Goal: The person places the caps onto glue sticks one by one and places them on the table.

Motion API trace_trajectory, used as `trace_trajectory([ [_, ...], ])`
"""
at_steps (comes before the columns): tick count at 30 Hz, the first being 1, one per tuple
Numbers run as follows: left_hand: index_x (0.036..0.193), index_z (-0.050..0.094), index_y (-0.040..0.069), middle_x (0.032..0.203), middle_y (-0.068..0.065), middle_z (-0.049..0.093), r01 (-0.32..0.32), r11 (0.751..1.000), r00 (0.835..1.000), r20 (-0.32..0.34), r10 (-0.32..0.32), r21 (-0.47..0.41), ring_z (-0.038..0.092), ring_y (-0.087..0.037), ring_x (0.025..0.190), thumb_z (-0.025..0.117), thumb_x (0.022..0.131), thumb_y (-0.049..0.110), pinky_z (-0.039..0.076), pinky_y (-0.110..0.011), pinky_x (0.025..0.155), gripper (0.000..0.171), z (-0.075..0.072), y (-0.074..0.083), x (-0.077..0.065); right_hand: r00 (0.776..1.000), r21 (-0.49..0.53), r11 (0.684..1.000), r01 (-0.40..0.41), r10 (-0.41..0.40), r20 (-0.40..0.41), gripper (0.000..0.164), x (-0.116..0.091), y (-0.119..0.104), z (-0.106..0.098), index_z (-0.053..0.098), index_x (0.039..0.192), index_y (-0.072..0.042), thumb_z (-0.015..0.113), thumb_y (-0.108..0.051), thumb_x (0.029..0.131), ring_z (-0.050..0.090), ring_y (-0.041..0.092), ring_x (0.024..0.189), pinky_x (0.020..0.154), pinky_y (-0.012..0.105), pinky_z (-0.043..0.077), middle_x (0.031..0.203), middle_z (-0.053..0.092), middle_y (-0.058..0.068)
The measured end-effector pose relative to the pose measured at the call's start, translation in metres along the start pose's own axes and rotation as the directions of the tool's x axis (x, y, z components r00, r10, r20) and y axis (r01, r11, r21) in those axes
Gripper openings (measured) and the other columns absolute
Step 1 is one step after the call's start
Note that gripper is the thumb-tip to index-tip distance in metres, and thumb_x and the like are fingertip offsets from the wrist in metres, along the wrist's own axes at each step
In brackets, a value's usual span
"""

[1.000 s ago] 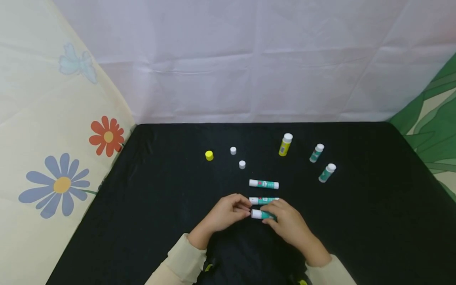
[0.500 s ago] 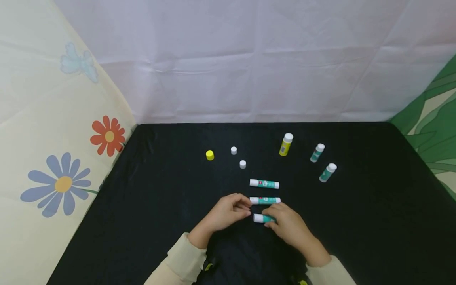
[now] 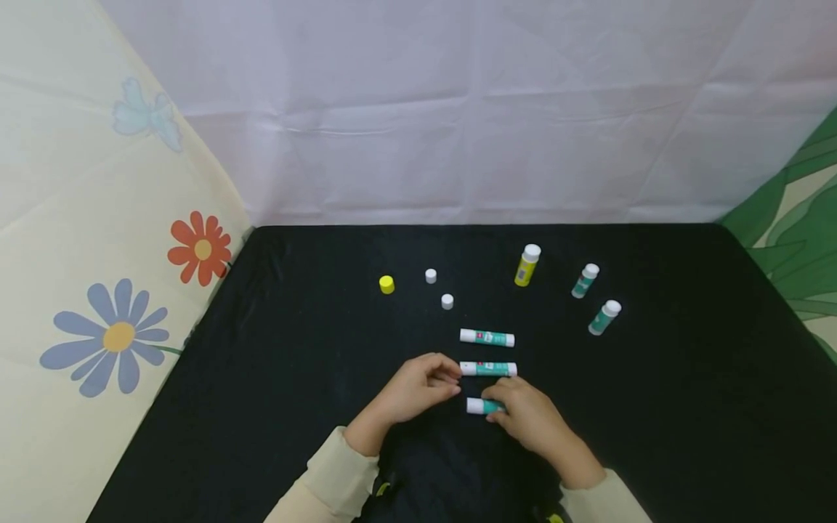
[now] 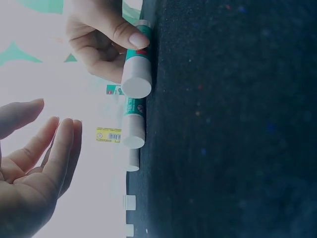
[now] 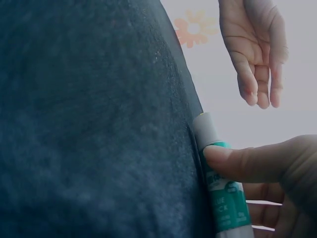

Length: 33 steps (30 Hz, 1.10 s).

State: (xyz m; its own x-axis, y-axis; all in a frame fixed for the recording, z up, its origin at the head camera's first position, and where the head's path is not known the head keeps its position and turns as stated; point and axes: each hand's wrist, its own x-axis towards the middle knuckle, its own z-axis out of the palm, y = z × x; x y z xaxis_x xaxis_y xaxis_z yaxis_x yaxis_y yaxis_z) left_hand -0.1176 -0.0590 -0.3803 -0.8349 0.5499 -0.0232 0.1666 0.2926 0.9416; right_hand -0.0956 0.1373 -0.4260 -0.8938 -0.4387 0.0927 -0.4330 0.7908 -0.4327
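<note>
On the near side of the black surface (image 3: 281, 341), we see the right grip (image 3: 532, 415) pinching a green-and-white glue stick (image 3: 481, 406); the left grip (image 3: 412, 392) is relaxed, holding nothing, though we cannot tell whether it touches the middle stick (image 3: 489, 369). We judge the sticks are being lined up; next calls for gentle release. Beyond: a far stick (image 3: 487, 338), then small caps (image 3: 447, 302) and upright tubes (image 3: 604, 318) toward the back edge.

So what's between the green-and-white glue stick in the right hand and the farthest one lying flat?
Another cylindrical green-and-white glue stick, lying flat; the head view shows it.
</note>
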Motion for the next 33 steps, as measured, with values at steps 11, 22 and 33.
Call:
trace_trajectory([
  [11,0.096,0.056,-0.008,0.092,-0.015,0.056,0.023,0.999,1.000,-0.015,-0.022,0.039,0.055,-0.020,0.082,0.056,0.080,-0.002,0.044,-0.018,0.068,0.017,-0.004,0.004,-0.001,1.000,0.015,1.000,-0.014,0.014,-0.003,0.019,0.000,-0.001,0.001,0.064,0.081,-0.011,0.073,-0.011,0.065,0.045,0.010,0.070,0.060,0.026,0.040,0.073,0.050,-0.010],
  [22,0.098,0.058,-0.001,0.095,-0.010,0.056,0.029,0.999,0.998,-0.052,-0.027,0.045,0.055,-0.017,0.085,0.060,0.080,0.007,0.044,-0.020,0.071,0.020,-0.008,-0.033,0.006,1.000,0.016,1.000,-0.001,0.001,-0.007,0.019,0.000,0.000,0.000,0.064,0.082,-0.012,0.073,-0.012,0.065,0.045,0.010,0.070,0.060,0.026,0.040,0.073,0.049,-0.010],
  [33,0.098,0.057,-0.002,0.096,-0.012,0.056,0.005,0.996,0.999,-0.049,0.000,0.092,0.055,-0.018,0.086,0.060,0.080,0.009,0.044,-0.021,0.073,0.021,-0.014,-0.036,0.006,0.999,0.016,0.999,-0.048,0.048,0.019,0.024,-0.001,-0.001,-0.002,0.063,0.088,-0.010,0.072,-0.015,0.067,0.048,0.012,0.078,0.066,0.030,0.042,0.081,0.052,-0.006],
])
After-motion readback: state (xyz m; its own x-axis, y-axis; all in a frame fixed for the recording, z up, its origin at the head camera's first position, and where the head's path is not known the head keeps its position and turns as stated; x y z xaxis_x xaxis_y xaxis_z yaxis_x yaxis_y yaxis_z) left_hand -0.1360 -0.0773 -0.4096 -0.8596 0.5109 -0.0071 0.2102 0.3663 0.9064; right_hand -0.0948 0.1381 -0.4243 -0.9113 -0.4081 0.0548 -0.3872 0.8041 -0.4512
